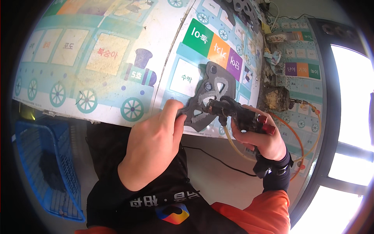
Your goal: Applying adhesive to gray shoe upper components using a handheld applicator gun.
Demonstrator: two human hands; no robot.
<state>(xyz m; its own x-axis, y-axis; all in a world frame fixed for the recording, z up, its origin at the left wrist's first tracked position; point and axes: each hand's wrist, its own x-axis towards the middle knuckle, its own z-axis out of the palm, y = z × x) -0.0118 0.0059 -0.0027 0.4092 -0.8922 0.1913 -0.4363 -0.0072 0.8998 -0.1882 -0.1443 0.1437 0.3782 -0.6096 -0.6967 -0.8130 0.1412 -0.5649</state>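
A flat dark grey piece (226, 74) with triangular cut-outs lies over the near right part of the table. Pale grey residue rings its openings. My left hand (152, 140) is closed, pinching the piece's lower left corner between thumb and fingers. My right hand (269, 142) is wrapped round a black spray gun (249, 118) with red knobs at its rear. The gun's nozzle is over the piece, close to its cut-outs. A yellowish hose (233, 146) hangs from the gun. Whether a finger presses the trigger is hidden.
Printed sheets with train pictures cover the table (117, 87). Similar dark pieces (245, 11) lie at its far end. A crusted brown container (277, 97) stands to the right. An orange hose (299, 136) curves beside my right arm. At lower left is a blue plastic basket (48, 163).
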